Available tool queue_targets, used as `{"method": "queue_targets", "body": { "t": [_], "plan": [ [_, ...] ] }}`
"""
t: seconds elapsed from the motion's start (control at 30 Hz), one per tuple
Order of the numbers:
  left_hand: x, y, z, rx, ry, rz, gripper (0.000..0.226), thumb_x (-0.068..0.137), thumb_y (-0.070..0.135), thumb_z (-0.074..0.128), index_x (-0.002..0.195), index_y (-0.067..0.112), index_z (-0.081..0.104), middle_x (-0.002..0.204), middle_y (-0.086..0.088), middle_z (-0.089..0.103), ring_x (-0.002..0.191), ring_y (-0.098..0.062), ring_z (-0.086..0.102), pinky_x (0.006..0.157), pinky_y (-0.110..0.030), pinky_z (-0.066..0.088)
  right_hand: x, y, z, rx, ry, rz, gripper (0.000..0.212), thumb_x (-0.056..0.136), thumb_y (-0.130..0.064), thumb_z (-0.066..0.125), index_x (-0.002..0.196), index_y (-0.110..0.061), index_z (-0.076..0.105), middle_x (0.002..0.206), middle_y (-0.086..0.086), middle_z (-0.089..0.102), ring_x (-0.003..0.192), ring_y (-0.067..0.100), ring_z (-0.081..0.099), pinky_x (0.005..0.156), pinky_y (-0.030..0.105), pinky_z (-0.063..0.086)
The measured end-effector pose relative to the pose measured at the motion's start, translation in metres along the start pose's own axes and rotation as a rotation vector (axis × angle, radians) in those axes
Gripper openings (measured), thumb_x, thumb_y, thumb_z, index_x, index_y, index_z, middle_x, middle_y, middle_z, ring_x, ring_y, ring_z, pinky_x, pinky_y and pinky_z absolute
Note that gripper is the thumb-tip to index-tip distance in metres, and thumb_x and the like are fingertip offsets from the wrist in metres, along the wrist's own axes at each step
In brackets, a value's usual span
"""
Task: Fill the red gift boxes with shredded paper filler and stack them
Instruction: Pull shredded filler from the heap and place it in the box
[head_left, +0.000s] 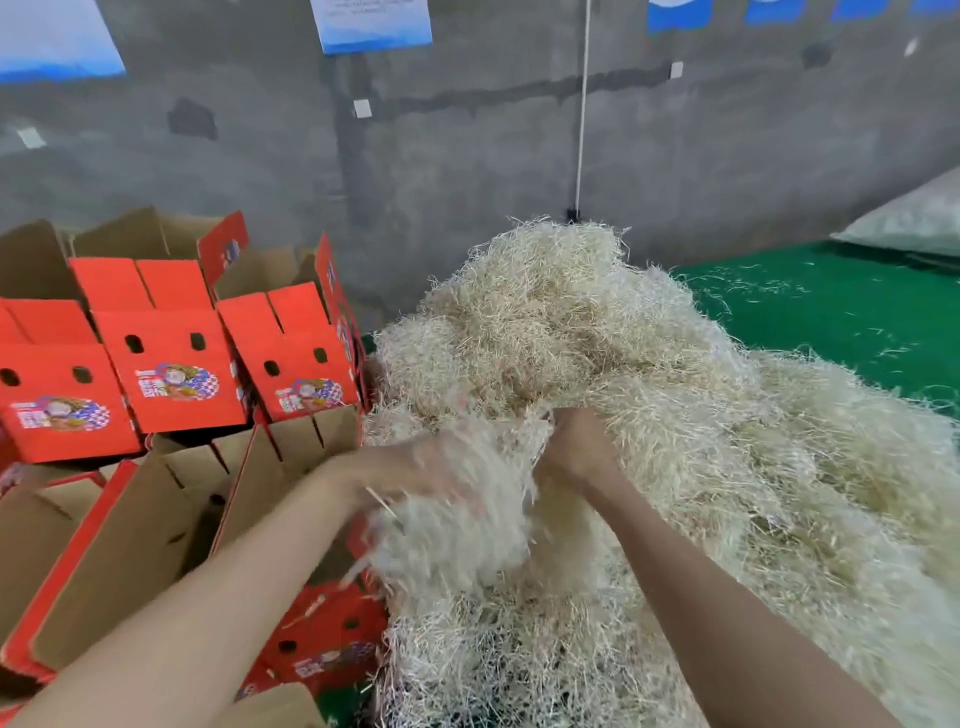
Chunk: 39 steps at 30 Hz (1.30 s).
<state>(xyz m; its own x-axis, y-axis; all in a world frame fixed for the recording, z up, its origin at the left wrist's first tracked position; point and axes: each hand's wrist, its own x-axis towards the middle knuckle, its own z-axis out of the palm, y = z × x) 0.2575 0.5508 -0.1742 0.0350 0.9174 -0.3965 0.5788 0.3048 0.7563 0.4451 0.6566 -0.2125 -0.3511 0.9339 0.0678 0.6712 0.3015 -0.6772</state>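
Note:
A big heap of pale shredded paper filler (649, 395) covers the middle and right of the view. My left hand (415, 467) is blurred and closed around a clump of filler (457, 540) at the heap's near left side. My right hand (576, 447) grips filler just beside it, with its fingers buried in the strands. Several red gift boxes (171, 374) with open brown flaps stand stacked on the left. Another red box (322, 639) lies below my left forearm, partly hidden by the clump.
A green floor (841, 312) strewn with loose strands lies to the right of the heap. A grey wall (467, 156) stands behind, with a white cord hanging down it. A pale sack (914, 218) rests at the far right.

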Motion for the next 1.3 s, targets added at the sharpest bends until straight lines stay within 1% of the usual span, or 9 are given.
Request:
{"method": "queue_targets", "body": {
  "t": [0.1,0.17,0.33,0.6,0.77,0.93,1.07,1.17,1.3],
  "plan": [
    [0.016,0.022,0.041,0.510,0.038,-0.171,0.083,0.074,0.021,0.068,0.144,0.020,0.026,0.103,0.008,0.061,0.063,-0.005,0.056,0.049,-0.019,0.049,-0.003,-0.014,-0.002,-0.094,-0.010,-0.142,0.037,0.075,0.007,0.058,0.109,-0.009,0.060,0.078,0.001,0.064,0.063,0.014,0.060,0.055,0.025,0.054],
    [0.023,0.027,0.044,0.674,0.378,-0.123,0.064,0.079,0.022,0.062,0.139,0.026,0.038,0.099,0.004,0.063,0.057,-0.003,0.055,0.039,-0.013,0.039,-0.009,-0.013,-0.001,-0.094,-0.084,-0.192,0.038,0.081,-0.013,0.063,0.117,-0.013,0.050,0.078,-0.001,0.061,0.065,0.014,0.061,0.052,0.025,0.050],
    [0.028,0.035,0.007,-0.539,1.000,-0.007,0.055,0.081,0.019,0.064,0.132,0.016,0.045,0.124,-0.008,0.056,0.094,-0.023,0.057,0.077,-0.030,0.050,-0.012,0.015,0.008,-0.227,-0.157,-0.223,0.047,0.091,-0.039,0.051,0.126,-0.010,0.041,0.080,-0.004,0.052,0.068,0.012,0.053,0.070,0.031,0.054],
    [0.021,0.035,0.004,-1.126,1.016,-0.096,0.041,0.086,0.014,0.057,0.126,0.005,0.049,0.132,-0.018,0.049,0.114,-0.033,0.051,0.094,-0.054,0.040,-0.037,0.048,0.009,-0.399,-0.381,-0.109,0.060,0.093,-0.039,0.049,0.137,-0.003,0.030,0.091,0.002,0.061,0.077,0.013,0.061,0.075,0.025,0.055],
    [0.018,0.033,-0.001,-1.158,0.926,-0.070,0.042,0.091,0.020,0.055,0.131,0.017,0.043,0.126,-0.009,0.048,0.112,-0.034,0.049,0.070,-0.058,0.050,-0.034,-0.012,-0.042,0.181,-0.319,-0.273,0.102,0.070,-0.032,0.077,0.146,-0.028,0.010,0.141,-0.003,0.039,0.124,0.018,0.042,0.102,0.035,0.036],
    [0.006,0.047,0.003,-1.215,0.770,-0.023,0.017,0.092,0.024,0.048,0.089,0.015,0.061,0.076,-0.005,0.068,0.068,-0.027,0.067,0.056,-0.042,0.053,-0.039,-0.042,-0.026,0.148,0.100,-0.467,0.020,0.086,-0.012,0.059,0.098,-0.018,0.044,0.087,-0.006,0.056,0.072,0.008,0.055,0.059,0.017,0.047],
    [0.003,0.033,-0.007,-1.174,0.912,-0.079,0.040,0.087,0.020,0.056,0.127,0.014,0.051,0.125,-0.013,0.054,0.112,-0.036,0.053,0.085,-0.061,0.045,-0.045,-0.018,-0.004,-0.074,-0.006,-0.582,0.027,0.083,0.000,0.048,0.087,-0.026,0.044,0.068,-0.016,0.047,0.056,-0.010,0.046,0.046,0.007,0.039],
    [0.000,0.025,-0.010,-1.247,0.878,-0.016,0.042,0.088,0.016,0.053,0.130,0.016,0.051,0.119,-0.011,0.058,0.106,-0.034,0.057,0.078,-0.055,0.051,-0.044,0.000,0.003,-0.125,-0.035,-0.518,0.027,0.082,-0.002,0.050,0.095,-0.025,0.044,0.068,-0.014,0.048,0.053,-0.007,0.045,0.042,0.007,0.036],
    [0.001,0.018,-0.015,-1.207,0.951,-0.103,0.041,0.092,0.021,0.051,0.133,0.014,0.046,0.136,-0.013,0.049,0.119,-0.033,0.051,0.092,-0.050,0.044,-0.044,0.009,-0.005,0.286,-0.094,-0.269,0.024,0.084,-0.006,0.055,0.098,-0.023,0.046,0.085,0.009,0.063,0.062,0.014,0.054,0.058,0.025,0.051]
  ]
}}
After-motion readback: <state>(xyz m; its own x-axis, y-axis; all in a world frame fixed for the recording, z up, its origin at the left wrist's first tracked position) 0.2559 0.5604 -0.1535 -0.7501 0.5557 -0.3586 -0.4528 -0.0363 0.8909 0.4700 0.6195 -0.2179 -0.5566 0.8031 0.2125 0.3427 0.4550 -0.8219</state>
